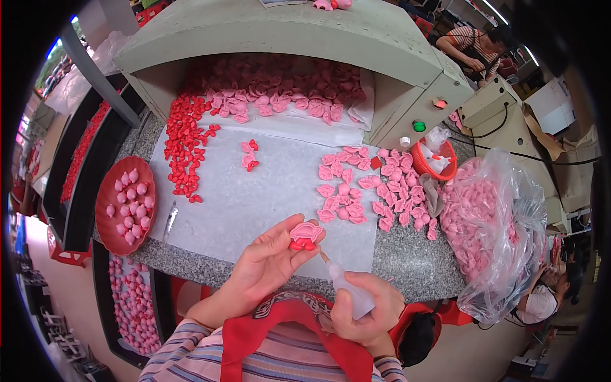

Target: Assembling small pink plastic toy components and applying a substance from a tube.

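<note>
My left hand is closed, its fingertips holding up a small moulded pink piece with a red part at its lower edge. In my right hand is a whitish squeeze bottle with a thin nozzle. The nozzle's tip points up and left, close to the fingertips of my left hand; whether it touches the piece I cannot tell. Beyond my hands, a pair of pink-and-red pieces lies on the white paper. Loose pink pieces are spread at the right, and small red pieces are heaped at the left.
A pale green metal hood spans the back, with pink pieces beneath. On the left stand a red dish of pink pieces and a small blade. At right are a red basket and a plastic bag. Co-workers sit beyond.
</note>
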### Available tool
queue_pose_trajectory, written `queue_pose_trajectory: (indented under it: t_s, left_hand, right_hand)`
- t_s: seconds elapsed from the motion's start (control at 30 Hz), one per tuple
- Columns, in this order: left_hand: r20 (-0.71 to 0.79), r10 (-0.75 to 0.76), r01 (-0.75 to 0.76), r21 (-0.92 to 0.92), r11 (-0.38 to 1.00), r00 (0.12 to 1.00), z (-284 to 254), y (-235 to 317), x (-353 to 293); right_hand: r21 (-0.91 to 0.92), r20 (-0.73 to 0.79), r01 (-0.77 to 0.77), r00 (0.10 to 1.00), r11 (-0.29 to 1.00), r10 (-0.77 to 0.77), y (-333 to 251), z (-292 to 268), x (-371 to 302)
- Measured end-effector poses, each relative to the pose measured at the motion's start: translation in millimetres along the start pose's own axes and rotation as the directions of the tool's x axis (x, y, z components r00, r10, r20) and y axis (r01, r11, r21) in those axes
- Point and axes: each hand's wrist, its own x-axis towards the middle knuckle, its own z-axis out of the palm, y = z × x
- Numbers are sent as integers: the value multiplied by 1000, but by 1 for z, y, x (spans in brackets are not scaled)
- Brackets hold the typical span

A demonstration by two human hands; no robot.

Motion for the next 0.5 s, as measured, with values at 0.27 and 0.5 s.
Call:
queue_pose_trajectory:
  t_s: [0.27,0.5]
  left_hand:
    - [2,-15,15,27,1000,1000,0,1,-2]
    - [3,-13,13,33,999,1000,-2,3,-3]
  right_hand:
    - [36,77,-43,996,998,40,-7,-2,-4]
    - [59,48,8,999,998,-10,-5,5,-1]
